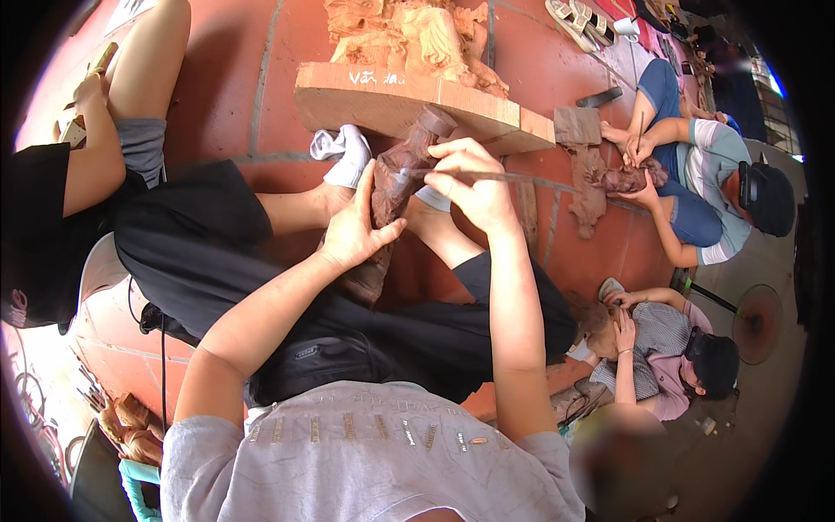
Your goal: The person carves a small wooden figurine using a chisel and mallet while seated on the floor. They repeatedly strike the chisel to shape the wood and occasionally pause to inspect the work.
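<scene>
A dark reddish-brown wood carving (393, 193) stands tilted between my feet, its round top end in front of a pale board. My left hand (355, 233) is wrapped along the carving's left side, thumb spread across its front. With bent fingers, my right hand (474, 190) grips a long thin rod-like tool (535, 181). One end of the tool lies against or just over the carving's middle; the other sticks out far to the right. The exact kind of tool cannot be made out. My left hand and legs hide part of the carving's lower end.
Just beyond stands a large pale wood sculpture (417, 39) on a thick board (383, 96). A flat brown carving (587, 178) lies on the red tiles at right. Co-workers sit close at left and right, two handling carvings. A fan (758, 324) stands at far right.
</scene>
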A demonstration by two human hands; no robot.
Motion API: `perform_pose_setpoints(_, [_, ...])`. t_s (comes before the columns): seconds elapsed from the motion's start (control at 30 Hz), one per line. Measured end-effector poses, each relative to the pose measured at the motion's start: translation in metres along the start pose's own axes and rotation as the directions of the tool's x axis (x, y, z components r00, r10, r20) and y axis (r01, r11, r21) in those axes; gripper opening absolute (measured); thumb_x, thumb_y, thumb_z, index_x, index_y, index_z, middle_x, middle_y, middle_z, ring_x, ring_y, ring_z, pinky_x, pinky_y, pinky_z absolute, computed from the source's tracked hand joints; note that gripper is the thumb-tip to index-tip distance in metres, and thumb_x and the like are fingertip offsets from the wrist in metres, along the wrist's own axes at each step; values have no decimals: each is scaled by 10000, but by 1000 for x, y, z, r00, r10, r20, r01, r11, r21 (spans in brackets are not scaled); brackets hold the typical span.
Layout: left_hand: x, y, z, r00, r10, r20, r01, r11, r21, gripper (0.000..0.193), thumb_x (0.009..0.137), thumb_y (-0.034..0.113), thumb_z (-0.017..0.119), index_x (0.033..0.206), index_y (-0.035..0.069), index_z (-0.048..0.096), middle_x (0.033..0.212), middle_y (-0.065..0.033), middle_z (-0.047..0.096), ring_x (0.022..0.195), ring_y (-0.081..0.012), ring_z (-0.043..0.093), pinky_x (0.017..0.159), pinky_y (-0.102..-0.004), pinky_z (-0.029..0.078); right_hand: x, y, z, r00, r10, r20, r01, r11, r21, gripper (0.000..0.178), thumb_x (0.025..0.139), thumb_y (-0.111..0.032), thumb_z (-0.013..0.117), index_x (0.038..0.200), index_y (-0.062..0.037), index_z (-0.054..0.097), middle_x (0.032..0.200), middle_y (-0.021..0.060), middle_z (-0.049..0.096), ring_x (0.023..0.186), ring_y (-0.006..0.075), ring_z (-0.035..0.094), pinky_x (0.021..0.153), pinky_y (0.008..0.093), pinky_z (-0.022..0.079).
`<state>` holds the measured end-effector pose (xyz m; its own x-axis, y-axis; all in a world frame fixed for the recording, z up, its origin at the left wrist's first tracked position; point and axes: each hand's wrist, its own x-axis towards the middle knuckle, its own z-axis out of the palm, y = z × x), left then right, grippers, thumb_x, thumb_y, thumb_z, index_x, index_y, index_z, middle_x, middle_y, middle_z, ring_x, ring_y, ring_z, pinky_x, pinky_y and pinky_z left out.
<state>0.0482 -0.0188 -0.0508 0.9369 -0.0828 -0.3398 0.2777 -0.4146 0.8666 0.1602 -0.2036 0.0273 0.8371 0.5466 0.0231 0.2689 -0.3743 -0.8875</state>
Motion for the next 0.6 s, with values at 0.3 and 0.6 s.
perform_pose_setpoints(0.3, [2,-2,0,999,26,-35,-25,999,23,1072,765,463,691,1502,158,-24,1200,-300,559,1042,-429,597,905,-448,484,1,4,3,1000,-13,-11,13,1000,10,129,700,-118,797,779,-75,705,1071,77,570,962,202,566,840,337,468])
perform_pose_setpoints(0.6, [2,2,-1,1000,-29,5,29,1000,-1,1074,759,455,693,1504,160,-22,1205,-298,558,1052,-439,587,913,-457,476,-3,6,0,998,-53,15,54,998,-27,112,714,-101,783,776,-71,695,1064,74,580,960,208,571,838,327,473])
